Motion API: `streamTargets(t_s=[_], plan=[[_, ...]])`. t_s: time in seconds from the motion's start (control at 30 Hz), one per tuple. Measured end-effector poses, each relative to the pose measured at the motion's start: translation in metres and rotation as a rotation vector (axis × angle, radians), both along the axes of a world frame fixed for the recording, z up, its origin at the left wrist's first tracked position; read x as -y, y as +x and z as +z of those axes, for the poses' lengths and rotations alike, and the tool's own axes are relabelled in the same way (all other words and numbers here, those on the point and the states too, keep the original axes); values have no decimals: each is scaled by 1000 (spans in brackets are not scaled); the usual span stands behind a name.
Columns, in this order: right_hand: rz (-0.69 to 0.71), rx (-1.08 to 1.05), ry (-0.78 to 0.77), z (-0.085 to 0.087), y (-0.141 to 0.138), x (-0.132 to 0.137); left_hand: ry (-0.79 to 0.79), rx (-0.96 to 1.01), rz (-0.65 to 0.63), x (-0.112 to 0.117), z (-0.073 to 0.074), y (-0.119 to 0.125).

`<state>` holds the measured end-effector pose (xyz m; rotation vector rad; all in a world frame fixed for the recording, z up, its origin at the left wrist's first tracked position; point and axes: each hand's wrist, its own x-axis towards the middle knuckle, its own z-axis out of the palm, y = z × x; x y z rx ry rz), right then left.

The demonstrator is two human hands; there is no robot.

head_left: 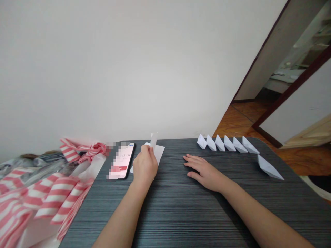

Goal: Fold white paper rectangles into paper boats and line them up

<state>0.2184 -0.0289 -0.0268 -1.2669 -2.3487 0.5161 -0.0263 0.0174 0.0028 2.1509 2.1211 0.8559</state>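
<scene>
My left hand is closed around a piece of white paper, whose upper end sticks up past my fingers. Beneath and behind that hand, more white paper lies on the table, partly hidden by it. My right hand rests palm down on the dark table, fingers stretched out, holding nothing. Beyond it, several folded white paper pieces, like paper boats, stand in a row at the back right. Nearer the right edge, one more folded paper boat lies apart from the row.
A phone with a lit screen lies left of my left hand. Red-and-white striped cloth is heaped beyond the table's left edge. A white wall stands behind the table, and a doorway opens over a wooden floor at right.
</scene>
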Motion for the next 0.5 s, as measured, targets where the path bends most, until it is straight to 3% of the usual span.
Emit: streamTargets(t_s=[0.13,0.27,0.4,0.5], plan=[[-13,-80,-11,-2,1,0,64,554,-133,4,0,5],[-125,-296,-28,-2,1,1,-183,1060,-324,8,-10,19],[-199,-568,-179,-3,-3,4,-421,1142,-441,14,-16,32],[-312,-665,-261,-5,-7,5,-489,1097,-482,17,-18,35]])
